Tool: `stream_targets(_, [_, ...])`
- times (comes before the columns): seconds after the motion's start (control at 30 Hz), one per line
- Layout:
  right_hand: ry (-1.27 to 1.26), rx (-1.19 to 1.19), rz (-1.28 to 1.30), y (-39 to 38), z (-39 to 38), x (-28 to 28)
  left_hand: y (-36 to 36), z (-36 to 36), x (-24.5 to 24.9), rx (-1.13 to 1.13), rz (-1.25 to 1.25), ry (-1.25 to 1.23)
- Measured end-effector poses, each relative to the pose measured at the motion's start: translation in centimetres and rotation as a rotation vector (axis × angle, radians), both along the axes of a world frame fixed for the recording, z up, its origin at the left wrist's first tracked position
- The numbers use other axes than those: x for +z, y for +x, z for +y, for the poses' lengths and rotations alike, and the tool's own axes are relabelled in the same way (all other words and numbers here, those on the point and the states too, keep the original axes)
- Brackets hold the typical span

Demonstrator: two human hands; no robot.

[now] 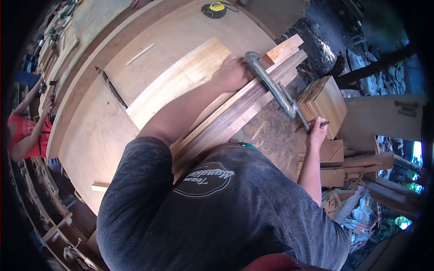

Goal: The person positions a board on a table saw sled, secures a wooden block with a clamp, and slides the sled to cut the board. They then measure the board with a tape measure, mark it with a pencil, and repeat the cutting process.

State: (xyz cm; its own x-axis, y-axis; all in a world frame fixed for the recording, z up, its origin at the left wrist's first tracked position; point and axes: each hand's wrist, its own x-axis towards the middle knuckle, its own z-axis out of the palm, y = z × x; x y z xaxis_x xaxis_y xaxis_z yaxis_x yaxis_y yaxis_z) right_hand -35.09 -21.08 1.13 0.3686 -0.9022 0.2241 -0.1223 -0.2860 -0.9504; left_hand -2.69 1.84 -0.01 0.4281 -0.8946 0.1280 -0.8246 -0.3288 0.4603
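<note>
A metal clamp point(273, 86) lies across a stack of long wooden boards point(226, 115) at the table's edge. Under its upper end sits a short wood block point(282, 49). My left hand point(233, 74) is closed over the edge of the boards, just left of the clamp; its fingertips are partly hidden. At the clamp's lower end, my right hand point(318, 130) is closed around the handle bar of the screw. A wide, pale board point(181, 74) lies flat on the table, partly beneath my left forearm.
On the curved-edged table point(86, 158) are a yellow tape measure point(214, 10), a thin white stick point(140, 54) and a dark strip point(113, 90). Stacked wood blocks point(323, 106) stand right of the clamp. Another person in red point(27, 135) is at the far left.
</note>
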Motion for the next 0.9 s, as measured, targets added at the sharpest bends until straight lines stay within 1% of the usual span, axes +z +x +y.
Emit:
stream_targets(0.07, [0.614, 0.262, -0.292, -0.6, -0.2, 0.2, -0.1, -0.1, 0.0, 0.003, -0.017, 0.010])
stream_targets(0.13, [0.607, 0.304, -0.290, -0.4, 0.1, 0.7, -0.1, -0.1, 0.3, 0.005, -0.008, 0.013])
stream_targets(0.2, [0.544, 0.256, -0.381, -0.3, 0.4, 0.9, -0.3, -0.1, 0.0, -0.006, 0.008, 0.025])
stream_targets(0.23, [0.416, 0.165, -0.321, 0.1, -0.3, -0.1, -0.2, -0.2, -0.5, -0.004, -0.019, 0.012])
stream_targets(0.27, [0.417, 0.158, -0.329, 0.1, -0.8, -1.0, 0.1, -0.4, -0.8, -0.001, -0.050, -0.001])
stream_targets(0.33, [0.035, -0.111, -0.013, 0.8, -0.2, -1.6, 0.1, -0.3, -0.8, -0.011, -0.062, 0.007])
stream_targets(0.37, [-0.074, -0.170, -0.019, 1.2, -0.1, -1.8, 0.2, -0.4, -0.8, -0.011, -0.056, 0.013])
stream_targets(0.4, [-0.072, -0.170, -0.025, 1.2, -0.2, -2.0, 0.2, -0.4, -0.6, -0.009, -0.049, 0.019])
stream_targets(0.47, [-0.265, -0.205, 0.074, 0.5, -0.2, -2.7, 0.2, -0.3, -0.4, -0.006, -0.072, 0.043])
stream_targets(0.5, [-0.305, -0.157, 0.008, 0.1, -0.4, -3.2, 0.1, -0.4, -0.3, 0.002, -0.092, 0.065])
stream_targets(0.53, [-0.300, -0.163, 0.005, -0.4, -0.7, -3.5, 0.0, -0.5, -0.2, -0.004, -0.096, 0.069])
stream_targets(0.6, [-0.435, -0.036, -0.044, -1.0, -0.9, -3.8, 0.0, -0.4, 0.3, 0.014, -0.080, 0.073])
stream_targets(0.63, [-0.430, -0.041, -0.050, -1.4, -1.1, -3.6, -0.1, -0.4, 0.5, 0.011, -0.087, 0.077])
stream_targets(0.7, [-0.416, 0.274, 0.072, -2.3, -1.6, -2.1, -0.3, -0.5, 1.0, 0.020, -0.029, 0.077])
stream_targets(0.73, [-0.415, 0.276, 0.067, -2.6, -1.4, -1.1, -0.3, -0.5, 1.3, 0.023, -0.033, 0.079])
stream_targets(0.8, [0.710, 0.473, -0.382, -3.3, -0.7, 0.5, -0.5, -0.2, 1.4, 0.010, -0.056, 0.044])
stream_targets(0.83, [0.888, 0.377, -0.318, -3.5, -0.9, 0.6, -0.4, -0.2, 1.0, 0.021, -0.057, 0.043])
stream_targets(0.87, [0.888, 0.389, -0.316, -3.6, -1.1, 1.0, -0.1, -0.4, 0.3, 0.024, -0.059, 0.048])
stream_targets(0.9, [1.032, 0.515, -0.144, -4.0, -1.3, 1.4, -0.1, -0.4, 0.1, 0.025, -0.057, 0.056])
